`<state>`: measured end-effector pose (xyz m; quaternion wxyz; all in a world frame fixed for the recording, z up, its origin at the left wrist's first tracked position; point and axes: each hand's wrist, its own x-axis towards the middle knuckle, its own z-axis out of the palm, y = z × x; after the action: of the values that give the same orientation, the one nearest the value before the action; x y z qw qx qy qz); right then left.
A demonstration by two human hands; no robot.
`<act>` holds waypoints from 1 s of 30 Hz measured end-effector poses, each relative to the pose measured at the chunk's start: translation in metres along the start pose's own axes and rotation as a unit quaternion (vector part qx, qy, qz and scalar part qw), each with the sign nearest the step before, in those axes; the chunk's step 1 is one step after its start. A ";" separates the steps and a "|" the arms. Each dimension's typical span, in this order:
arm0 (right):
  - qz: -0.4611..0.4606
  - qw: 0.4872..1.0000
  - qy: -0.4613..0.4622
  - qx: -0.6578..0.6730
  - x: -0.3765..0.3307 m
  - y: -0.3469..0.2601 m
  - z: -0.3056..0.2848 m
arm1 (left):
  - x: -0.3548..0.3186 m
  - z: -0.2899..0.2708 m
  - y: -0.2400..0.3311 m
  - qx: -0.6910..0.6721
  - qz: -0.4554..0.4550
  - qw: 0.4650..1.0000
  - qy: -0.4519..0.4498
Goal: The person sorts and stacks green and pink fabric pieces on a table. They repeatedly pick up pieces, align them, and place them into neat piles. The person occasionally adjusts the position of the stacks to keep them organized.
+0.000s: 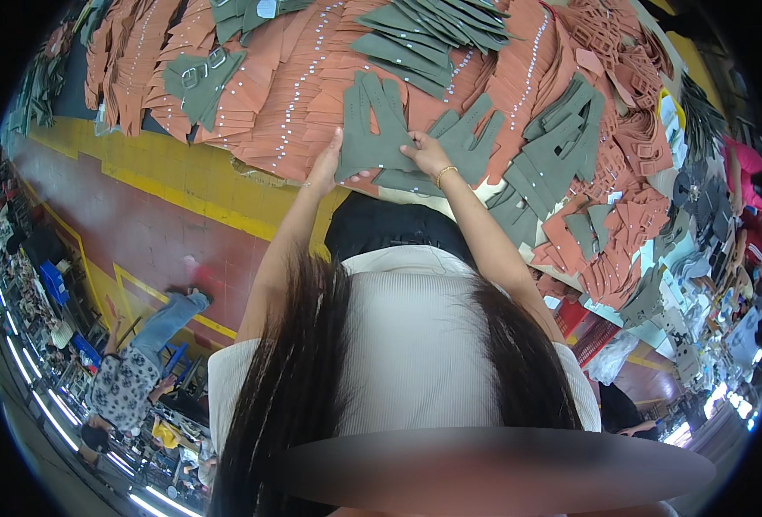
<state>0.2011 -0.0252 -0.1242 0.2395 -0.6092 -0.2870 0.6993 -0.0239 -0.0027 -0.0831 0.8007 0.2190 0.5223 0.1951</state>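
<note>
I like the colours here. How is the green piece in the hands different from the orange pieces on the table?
The green piece is olive and plain; the orange pieces are rust-coloured and carry rows of small pale dots. The green piece is held at the table edge by the left hand and right hand; the orange pieces lie fanned in overlapping rows. Both are flat cut shapes.

Both hands, left hand (325,168) and right hand (427,155), gripping an olive strap piece (372,129) over rust-coloured cut pieces (286,95) covering the table (226,177).
</note>
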 end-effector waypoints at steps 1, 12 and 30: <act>0.013 1.000 -0.005 0.010 0.001 0.000 -0.002 | 0.001 0.000 -0.001 0.011 -0.001 1.000 0.008; -0.110 0.934 0.111 -0.321 -0.029 -0.046 -0.009 | 0.004 0.004 0.001 0.016 0.006 1.000 -0.006; -0.163 0.865 0.247 -0.405 -0.019 -0.075 -0.028 | 0.003 0.002 0.002 0.003 -0.001 1.000 -0.016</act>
<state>0.2307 0.0193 -0.0615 0.1455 -0.7498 -0.5717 0.2996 -0.0209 -0.0002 -0.0832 0.8084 0.2237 0.5106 0.1889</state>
